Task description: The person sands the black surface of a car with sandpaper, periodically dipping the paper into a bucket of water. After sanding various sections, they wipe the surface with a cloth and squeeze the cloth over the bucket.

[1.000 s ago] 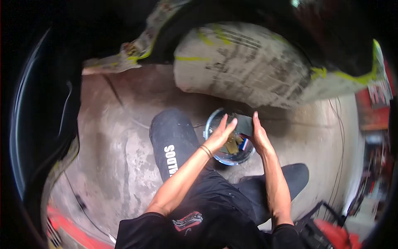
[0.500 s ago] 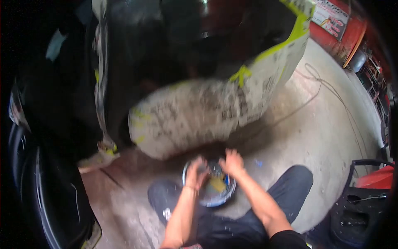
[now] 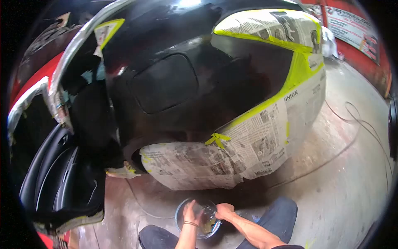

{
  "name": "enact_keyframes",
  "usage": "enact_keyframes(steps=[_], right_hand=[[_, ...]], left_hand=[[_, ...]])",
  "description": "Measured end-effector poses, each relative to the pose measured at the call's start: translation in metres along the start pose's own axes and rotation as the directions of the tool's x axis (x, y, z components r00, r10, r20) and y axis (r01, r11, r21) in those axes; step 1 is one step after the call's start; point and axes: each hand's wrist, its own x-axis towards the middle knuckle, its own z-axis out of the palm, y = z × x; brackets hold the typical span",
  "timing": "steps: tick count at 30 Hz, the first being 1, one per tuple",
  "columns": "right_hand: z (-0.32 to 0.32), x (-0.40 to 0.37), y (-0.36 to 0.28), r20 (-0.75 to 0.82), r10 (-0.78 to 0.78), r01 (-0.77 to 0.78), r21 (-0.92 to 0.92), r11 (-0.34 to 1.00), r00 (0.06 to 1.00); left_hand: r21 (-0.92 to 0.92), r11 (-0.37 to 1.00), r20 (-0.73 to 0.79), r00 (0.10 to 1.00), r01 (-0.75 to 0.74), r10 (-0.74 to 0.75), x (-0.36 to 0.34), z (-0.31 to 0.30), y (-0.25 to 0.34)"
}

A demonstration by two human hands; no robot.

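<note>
A round bucket (image 3: 178, 220) stands on the floor between my knees, with water and a yellowish piece (image 3: 206, 226) inside. My left hand (image 3: 192, 212) is over its left side, thumb and fingers apart and somewhat smeared, with a greyish blur beside them. At the right rim, my right hand (image 3: 224, 211) is closed with its fingers curled; I cannot tell what is in it. Just beyond the bucket is a dark car body panel (image 3: 244, 83) with a fuel flap (image 3: 166, 83). Newspaper (image 3: 257, 149) edged with yellow-green tape (image 3: 265, 106) covers its lower part and wheel.
An open car door (image 3: 58, 178) stands at the left. A thin hose or cable (image 3: 315, 168) trails over the concrete floor (image 3: 331, 195) at the right. Behind it, a sign (image 3: 352, 31) hangs on a red wall.
My view has tilted up, showing more of the panel and papered lamp area; the bucket sits lower in view. Both hands stay at the bucket, the right now closed at its rim.
</note>
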Motion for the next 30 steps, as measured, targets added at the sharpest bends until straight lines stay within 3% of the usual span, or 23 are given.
enact_keyframes(steps=[3,6,8,9,11,14,17,19,20,21,23,26,30], right_hand=[[-0.002,-0.020,0.027,-0.037,0.001,0.000,0.026,1.000,0.999],[-0.014,-0.031,0.063,-0.054,0.070,-0.071,-0.026,0.997,0.996],[-0.028,-0.045,0.089,-0.042,0.116,-0.117,-0.016,0.993,0.992],[-0.028,-0.048,0.105,-0.050,0.135,-0.136,-0.015,0.991,0.990],[-0.032,-0.046,0.133,-0.090,0.176,-0.177,0.001,0.984,0.980],[-0.051,-0.057,0.162,-0.042,0.231,-0.233,-0.040,0.972,0.972],[-0.062,-0.069,0.182,0.010,0.249,-0.247,-0.099,0.964,0.968],[-0.067,-0.077,0.183,0.022,0.250,-0.246,-0.119,0.962,0.968],[-0.063,-0.074,0.184,-0.004,0.247,-0.246,-0.124,0.961,0.969],[-0.059,-0.067,0.180,-0.018,0.294,-0.294,-0.138,0.946,0.956],[-0.080,-0.078,0.157,-0.070,0.273,-0.277,-0.062,0.959,0.960],[-0.084,-0.064,0.141,-0.338,0.179,-0.180,0.028,0.983,0.924],[-0.074,-0.030,0.134,-0.308,0.147,-0.114,0.123,0.986,0.940]], left_hand=[[-0.019,0.972,0.134,0.963,-0.233,0.234,-0.040,0.058,0.037],[-0.157,0.882,0.176,0.867,-0.444,0.467,-0.100,0.137,0.129],[-0.114,0.707,0.135,0.695,-0.698,0.707,-0.115,0.178,0.200],[-0.110,0.574,0.168,0.554,-0.812,0.816,-0.132,0.201,0.236],[-0.108,0.460,0.111,0.449,-0.881,0.886,-0.180,0.259,0.299],[0.131,-0.056,-0.026,-0.060,-0.990,0.998,-0.190,0.338,0.385],[0.482,-0.485,-0.061,-0.580,-0.730,0.812,-0.198,0.411,0.435],[0.520,-0.447,0.031,-0.507,-0.728,0.861,-0.235,0.449,0.411],[0.566,-0.532,0.134,-0.566,-0.630,0.813,-0.230,0.466,0.403],[0.543,-0.568,0.309,-0.482,-0.618,0.820,-0.222,0.474,0.393],[0.623,-0.670,0.537,-0.402,-0.404,0.742,-0.209,0.481,0.359],[0.527,-0.775,0.670,-0.391,-0.348,0.631,-0.204,0.450,0.357],[0.467,-0.813,0.725,-0.376,-0.348,0.577,-0.187,0.423,0.397]])
